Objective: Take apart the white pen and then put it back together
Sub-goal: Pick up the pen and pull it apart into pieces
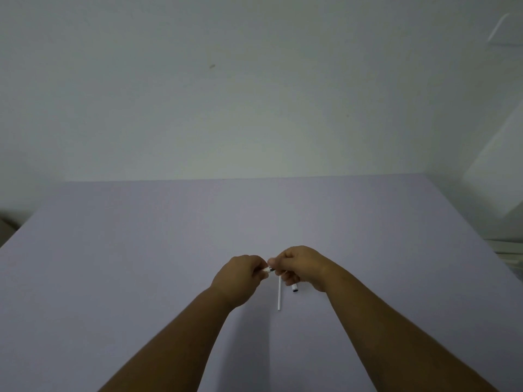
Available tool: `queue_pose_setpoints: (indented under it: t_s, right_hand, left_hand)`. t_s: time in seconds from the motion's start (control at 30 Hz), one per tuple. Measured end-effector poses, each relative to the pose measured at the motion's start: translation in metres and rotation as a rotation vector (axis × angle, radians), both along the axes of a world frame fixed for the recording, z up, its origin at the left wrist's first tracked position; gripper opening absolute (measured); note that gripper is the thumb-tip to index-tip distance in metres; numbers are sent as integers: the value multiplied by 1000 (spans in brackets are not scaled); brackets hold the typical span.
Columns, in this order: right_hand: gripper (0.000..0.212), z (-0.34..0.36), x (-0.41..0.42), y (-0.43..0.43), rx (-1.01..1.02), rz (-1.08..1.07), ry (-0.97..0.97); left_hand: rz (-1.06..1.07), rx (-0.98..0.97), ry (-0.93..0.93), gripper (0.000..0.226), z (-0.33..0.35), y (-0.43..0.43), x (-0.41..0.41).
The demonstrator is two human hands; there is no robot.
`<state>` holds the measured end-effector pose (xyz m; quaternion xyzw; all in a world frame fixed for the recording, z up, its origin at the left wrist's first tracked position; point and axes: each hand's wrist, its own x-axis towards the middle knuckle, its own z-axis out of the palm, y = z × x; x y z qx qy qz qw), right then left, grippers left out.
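The white pen is in pieces. My left hand (240,274) grips a short white pen part (265,269) whose end pokes out toward the right. My right hand (302,265) pinches a small dark piece (271,269) against that end. The right hand's lower fingers also hold a white barrel piece (294,288) with a dark open end pointing toward me. A thin white refill tube (280,294) hangs or lies just below the hands, pointing toward me; its top end is hidden behind the fingers.
The hands work over a pale lilac table (141,278) that runs to a white wall (254,94). At the right edge stand pale, blurred objects (506,250). A dark shape (7,224) sits beyond the table's left edge.
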<state>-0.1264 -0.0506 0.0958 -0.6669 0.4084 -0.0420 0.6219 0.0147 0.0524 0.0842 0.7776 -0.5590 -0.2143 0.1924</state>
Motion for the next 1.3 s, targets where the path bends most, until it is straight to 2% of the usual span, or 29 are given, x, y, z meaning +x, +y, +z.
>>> queue_pose_setpoints:
  t_s: [0.1, 0.17, 0.27, 0.37, 0.47, 0.53, 0.6, 0.67, 0.7, 0.87, 0.93, 1.1, 1.23, 1.3]
  right_hand:
    - [6, -1, 1, -1, -64, -10, 5]
    - [15, -3, 2, -3, -62, -2, -32]
    - [11, 0, 2, -3, -19, -6, 1]
    - [6, -2, 2, -5, -78, -22, 8]
    - [16, -3, 3, -5, -78, -9, -23]
    - [8, -1, 2, -4, -41, -26, -9]
    - [12, -2, 2, -4, -60, -46, 11]
    - [5, -3, 2, -4, -92, -37, -24]
    - [13, -5, 2, -5, -93, -26, -44]
    - [17, -3, 1, -1, 27, -84, -35]
    - [5, -3, 1, -1, -15, -143, -81]
    - [13, 0, -3, -6, 65, -239, -205]
    - [6, 2, -2, -7, 106, -299, -253]
    - [7, 4, 0, -9, 155, -406, -323]
  left_hand:
    - [-3, 1, 8, 18, 0, -1, 0]
    - [1, -1, 7, 18, 1, -2, 0]
    - [2, -12, -2, 18, 1, -2, 2]
    - [6, -9, 8, 18, 2, -4, 1]
    - [16, -12, 12, 18, 3, -6, 1]
    - [13, -11, -2, 18, 4, -6, 1]
    - [15, -5, 0, 19, 4, -5, 1]
    - [20, -4, 11, 19, 5, -5, 1]
    - [22, -6, 15, 19, 5, -5, 1]
    - [15, -11, 12, 18, 7, -4, 0]
    - [27, -2, 39, 19, 8, -3, 0]
    - [69, -7, 197, 16, 8, 1, 1]
    - [83, -1, 303, 17, 10, 1, -3]
    - [103, 0, 347, 16, 10, 1, -3]
